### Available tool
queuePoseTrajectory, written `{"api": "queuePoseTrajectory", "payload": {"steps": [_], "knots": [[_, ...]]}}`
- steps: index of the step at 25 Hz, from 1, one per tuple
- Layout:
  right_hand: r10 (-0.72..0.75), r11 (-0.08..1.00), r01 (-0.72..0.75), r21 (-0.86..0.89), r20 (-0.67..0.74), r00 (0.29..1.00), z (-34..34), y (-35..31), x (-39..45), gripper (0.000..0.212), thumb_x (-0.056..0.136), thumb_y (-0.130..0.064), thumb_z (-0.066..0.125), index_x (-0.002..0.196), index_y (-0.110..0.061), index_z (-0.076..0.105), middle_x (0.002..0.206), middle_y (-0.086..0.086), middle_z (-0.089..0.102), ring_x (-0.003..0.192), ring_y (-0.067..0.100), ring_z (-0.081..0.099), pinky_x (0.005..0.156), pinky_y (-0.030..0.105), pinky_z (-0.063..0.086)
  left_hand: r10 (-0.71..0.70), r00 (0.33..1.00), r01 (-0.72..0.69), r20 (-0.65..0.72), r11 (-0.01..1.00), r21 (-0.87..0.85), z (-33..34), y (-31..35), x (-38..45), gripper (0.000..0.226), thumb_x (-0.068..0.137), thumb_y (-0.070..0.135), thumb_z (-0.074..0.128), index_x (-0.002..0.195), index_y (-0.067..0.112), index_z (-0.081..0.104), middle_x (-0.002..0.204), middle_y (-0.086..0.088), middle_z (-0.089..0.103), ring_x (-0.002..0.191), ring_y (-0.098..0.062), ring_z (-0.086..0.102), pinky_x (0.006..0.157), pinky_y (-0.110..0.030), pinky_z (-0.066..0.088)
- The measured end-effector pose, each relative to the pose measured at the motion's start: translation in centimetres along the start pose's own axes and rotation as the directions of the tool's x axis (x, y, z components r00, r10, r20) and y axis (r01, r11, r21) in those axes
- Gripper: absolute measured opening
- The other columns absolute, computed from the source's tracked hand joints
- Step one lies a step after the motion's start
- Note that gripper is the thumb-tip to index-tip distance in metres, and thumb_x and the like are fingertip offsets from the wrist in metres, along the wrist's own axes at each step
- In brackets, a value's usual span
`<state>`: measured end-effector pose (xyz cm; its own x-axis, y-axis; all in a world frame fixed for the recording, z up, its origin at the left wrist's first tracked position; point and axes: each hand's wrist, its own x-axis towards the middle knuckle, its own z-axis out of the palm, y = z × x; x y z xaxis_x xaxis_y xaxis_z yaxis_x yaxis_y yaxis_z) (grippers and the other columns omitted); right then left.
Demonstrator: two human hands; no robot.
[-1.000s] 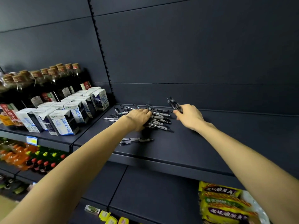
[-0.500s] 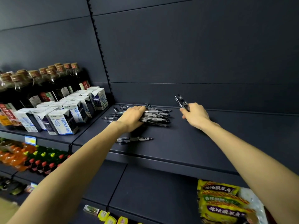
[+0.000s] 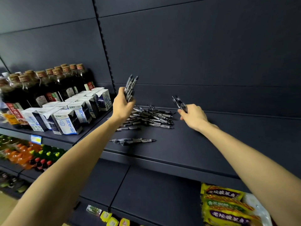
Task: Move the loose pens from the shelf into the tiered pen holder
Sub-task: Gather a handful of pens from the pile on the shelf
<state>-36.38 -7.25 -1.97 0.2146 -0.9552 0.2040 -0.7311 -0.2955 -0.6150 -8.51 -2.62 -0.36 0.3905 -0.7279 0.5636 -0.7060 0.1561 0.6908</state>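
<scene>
A pile of black-and-clear pens lies on the dark shelf. A few more pens lie apart nearer the shelf's front edge. My left hand is raised above the left end of the pile and grips a bunch of pens that point upward. To the right of the pile, my right hand holds a smaller bunch of pens sticking up and to the left. The tiered pen holder is not in view.
Milk cartons and dark sauce bottles fill the shelf section to the left. Drink bottles stand on the lower left shelf. Yellow and purple snack packets lie at the lower right. The shelf's dark back panel rises behind the pens.
My left hand, which lay on the pile, has lifted up with a bunch of pens in its grip. My right hand still holds its pens and has shifted slightly right.
</scene>
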Motion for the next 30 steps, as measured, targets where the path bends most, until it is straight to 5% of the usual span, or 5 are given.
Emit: {"api": "queuePoseTrajectory", "payload": {"steps": [6,13,17,23,30], "knots": [[-0.033,0.999,0.032,0.024,0.022,0.999,1.8,-0.7,1.0,0.031,0.105,-0.036,0.053,0.078,-0.022,0.061,0.083,-0.003,0.075,0.079,0.021,0.065,0.070,0.034,0.049,-0.237,0.955,0.203,-0.180,0.961,-0.188,0.3,-1.7,-1.2,0.017,0.080,0.007,0.068,0.086,0.015,0.054,0.073,0.006,0.058,0.063,-0.009,0.048,0.059,-0.021,0.043],[-0.083,0.982,0.089,0.165,-0.041,0.996,3.6,-3.4,2.1,0.028,0.105,-0.034,0.055,0.080,-0.024,0.064,0.072,-0.012,0.068,0.068,0.000,0.058,0.063,0.029,0.041,-0.271,0.954,0.240,-0.132,0.947,-0.213,1.1,-4.1,-1.8,0.019,0.081,0.009,0.072,0.093,0.006,0.058,0.077,0.003,0.064,0.066,-0.012,0.051,0.066,-0.030,0.047],[-0.086,0.977,0.098,0.190,-0.070,0.994,4.6,-5.1,2.5,0.033,0.104,-0.035,0.055,0.078,-0.019,0.066,0.068,-0.013,0.066,0.069,0.009,0.065,0.067,0.030,0.047,-0.280,0.952,0.251,-0.120,0.945,-0.212,1.3,-4.6,-1.5,0.024,0.077,0.009,0.073,0.079,0.021,0.052,0.073,0.005,0.061,0.064,-0.012,0.048,0.064,-0.031,0.045],[-0.093,0.967,0.118,0.228,-0.119,0.989,6.0,-8.1,2.8,0.035,0.104,-0.034,0.056,0.072,-0.023,0.065,0.067,-0.010,0.068,0.072,0.015,0.069,0.076,0.035,0.054,-0.251,0.960,0.216,-0.126,0.947,-0.236,-0.1,-5.4,0.6,0.015,0.082,0.007,0.066,0.094,0.005,0.058,0.079,-0.004,0.064,0.066,-0.012,0.050,0.067,-0.032,0.045],[-0.056,0.954,0.105,0.282,-0.179,0.982,7.4,-12.5,1.7,0.036,0.103,-0.032,0.057,0.069,-0.022,0.065,0.067,-0.010,0.069,0.070,0.017,0.069,0.079,0.038,0.057,-0.337,0.936,0.246,-0.106,0.837,-0.490,-2.9,-6.0,2.6,0.015,0.084,0.008,0.063,0.082,0.019,0.054,0.074,0.004,0.059,0.068,-0.013,0.051,0.073,-0.034,0.049]]}}
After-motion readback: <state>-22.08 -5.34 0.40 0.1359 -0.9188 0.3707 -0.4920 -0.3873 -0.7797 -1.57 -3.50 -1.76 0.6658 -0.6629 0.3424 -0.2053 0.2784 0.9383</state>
